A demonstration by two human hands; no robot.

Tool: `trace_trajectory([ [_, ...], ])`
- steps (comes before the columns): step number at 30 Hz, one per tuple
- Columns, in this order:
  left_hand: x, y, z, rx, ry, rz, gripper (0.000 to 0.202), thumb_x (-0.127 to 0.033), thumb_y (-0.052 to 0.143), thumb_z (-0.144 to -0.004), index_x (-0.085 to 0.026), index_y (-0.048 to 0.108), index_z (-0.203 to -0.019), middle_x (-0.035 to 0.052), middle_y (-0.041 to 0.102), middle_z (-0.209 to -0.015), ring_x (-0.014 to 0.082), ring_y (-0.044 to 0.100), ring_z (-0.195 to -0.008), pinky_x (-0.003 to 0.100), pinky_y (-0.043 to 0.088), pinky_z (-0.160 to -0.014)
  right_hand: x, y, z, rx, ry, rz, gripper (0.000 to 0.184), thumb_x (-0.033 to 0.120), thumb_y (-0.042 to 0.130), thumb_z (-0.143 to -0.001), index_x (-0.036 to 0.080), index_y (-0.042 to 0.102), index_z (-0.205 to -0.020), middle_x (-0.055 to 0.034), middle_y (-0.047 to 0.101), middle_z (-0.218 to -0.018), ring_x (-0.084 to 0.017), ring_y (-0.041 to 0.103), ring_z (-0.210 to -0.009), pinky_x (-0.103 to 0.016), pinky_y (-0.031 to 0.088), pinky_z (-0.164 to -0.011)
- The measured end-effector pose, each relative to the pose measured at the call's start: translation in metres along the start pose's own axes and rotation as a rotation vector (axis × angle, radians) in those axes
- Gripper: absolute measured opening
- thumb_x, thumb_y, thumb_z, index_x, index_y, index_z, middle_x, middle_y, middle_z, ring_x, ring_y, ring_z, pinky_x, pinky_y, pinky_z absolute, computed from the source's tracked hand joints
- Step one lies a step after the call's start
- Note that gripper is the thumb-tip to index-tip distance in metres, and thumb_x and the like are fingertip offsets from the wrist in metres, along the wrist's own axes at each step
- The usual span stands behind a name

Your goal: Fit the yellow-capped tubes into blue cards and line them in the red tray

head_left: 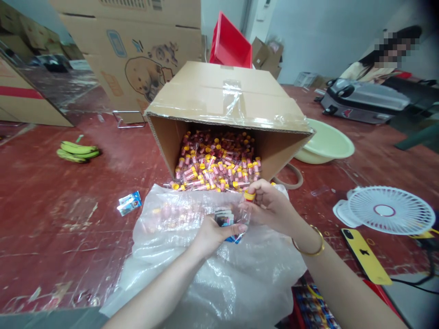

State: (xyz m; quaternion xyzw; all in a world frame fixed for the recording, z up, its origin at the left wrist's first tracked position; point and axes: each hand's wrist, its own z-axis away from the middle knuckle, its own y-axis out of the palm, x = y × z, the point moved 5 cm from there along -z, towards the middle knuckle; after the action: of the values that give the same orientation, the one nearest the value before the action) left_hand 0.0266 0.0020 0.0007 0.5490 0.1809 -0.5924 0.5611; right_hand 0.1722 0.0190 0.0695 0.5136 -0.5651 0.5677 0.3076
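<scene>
My left hand (211, 234) is closed on a small printed card or packet (224, 220), thumb pressed over it. My right hand (269, 203) is closed on a small clear tube with a yellow cap (249, 196), held right beside the card. Both hands hover over a large clear plastic bag (178, 237) spread on the red floor. Just beyond them a cardboard box (226, 98) lies on its side, open toward me, and is filled with several pink tubes with yellow caps (216, 167).
A small printed packet (129, 203) lies left of the bag and bananas (78, 151) farther left. On the right are a pale green basin (329, 142), a white fan (389, 210) and a yellow phone (366, 256). Another person (380, 59) sits at far right; boxes stand behind.
</scene>
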Motion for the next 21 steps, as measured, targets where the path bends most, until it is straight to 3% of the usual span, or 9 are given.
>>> trace_trajectory([
  [3, 0.001, 0.007, 0.003, 0.013, -0.110, 0.194, 0.043, -0.037, 0.086, -0.060, -0.013, 0.070, -0.092, 0.0051, 0.070, -0.074, 0.0157, 0.065, -0.064, 0.027, 0.053, -0.065, -0.019, 0.008, 0.004, -0.012, 0.125, -0.259, 0.028, 0.046, 0.062, -0.085, 0.024, 0.045, -0.085, 0.0008, 0.057, -0.075, -0.013, 0.055, -0.064, -0.026, 0.046, -0.055],
  [6, -0.001, 0.012, 0.002, -0.014, -0.181, 0.293, 0.045, -0.036, 0.086, -0.062, -0.011, 0.070, -0.096, 0.0093, 0.072, -0.082, 0.0171, 0.066, -0.067, 0.028, 0.055, -0.064, -0.024, 0.021, 0.020, 0.026, 0.077, -0.243, 0.034, 0.053, 0.063, -0.081, 0.024, 0.050, -0.093, -0.0067, 0.060, -0.105, -0.020, 0.060, -0.091, -0.034, 0.053, -0.074],
  [8, -0.003, 0.015, 0.000, -0.050, -0.190, 0.326, 0.044, -0.036, 0.086, -0.062, -0.010, 0.070, -0.093, 0.0111, 0.072, -0.084, 0.0183, 0.066, -0.068, 0.028, 0.056, -0.061, -0.024, 0.030, 0.033, 0.023, 0.001, -0.143, 0.058, 0.050, 0.077, -0.069, 0.025, 0.047, -0.111, -0.0096, 0.051, -0.124, -0.025, 0.053, -0.112, -0.040, 0.049, -0.092],
  [10, -0.004, 0.019, -0.001, -0.054, -0.194, 0.339, 0.043, -0.036, 0.086, -0.062, -0.009, 0.070, -0.091, 0.0124, 0.072, -0.083, 0.0203, 0.067, -0.070, 0.030, 0.057, -0.059, -0.024, 0.035, 0.044, -0.041, -0.027, -0.057, 0.085, 0.041, 0.086, -0.058, 0.027, 0.036, -0.125, -0.0104, 0.044, -0.129, -0.028, 0.047, -0.120, -0.043, 0.044, -0.100],
  [11, -0.004, 0.022, -0.002, -0.045, -0.197, 0.340, 0.043, -0.035, 0.086, -0.062, -0.009, 0.070, -0.090, 0.0127, 0.072, -0.082, 0.0212, 0.067, -0.071, 0.031, 0.057, -0.059, -0.025, 0.037, 0.048, -0.091, -0.024, -0.025, 0.088, 0.035, 0.087, -0.057, 0.028, 0.033, -0.126, -0.0099, 0.043, -0.127, -0.028, 0.047, -0.119, -0.043, 0.043, -0.100],
  [15, -0.003, 0.032, -0.002, -0.006, -0.196, 0.341, 0.046, -0.037, 0.087, -0.060, -0.009, 0.069, -0.091, 0.0132, 0.072, -0.083, 0.0226, 0.068, -0.074, 0.030, 0.057, -0.060, -0.022, 0.039, 0.054, -0.215, -0.045, 0.033, 0.069, 0.020, 0.077, -0.064, 0.027, 0.035, -0.119, -0.0071, 0.045, -0.117, -0.024, 0.051, -0.111, -0.038, 0.047, -0.093],
  [21, -0.003, 0.030, 0.002, 0.031, -0.159, 0.300, 0.046, -0.041, 0.083, -0.064, -0.010, 0.069, -0.095, 0.0127, 0.073, -0.087, 0.0234, 0.069, -0.074, 0.031, 0.056, -0.062, -0.012, 0.037, 0.054, -0.248, -0.062, 0.020, 0.066, 0.014, 0.074, -0.064, 0.027, 0.036, -0.117, -0.0061, 0.045, -0.116, -0.022, 0.053, -0.107, -0.035, 0.049, -0.087],
])
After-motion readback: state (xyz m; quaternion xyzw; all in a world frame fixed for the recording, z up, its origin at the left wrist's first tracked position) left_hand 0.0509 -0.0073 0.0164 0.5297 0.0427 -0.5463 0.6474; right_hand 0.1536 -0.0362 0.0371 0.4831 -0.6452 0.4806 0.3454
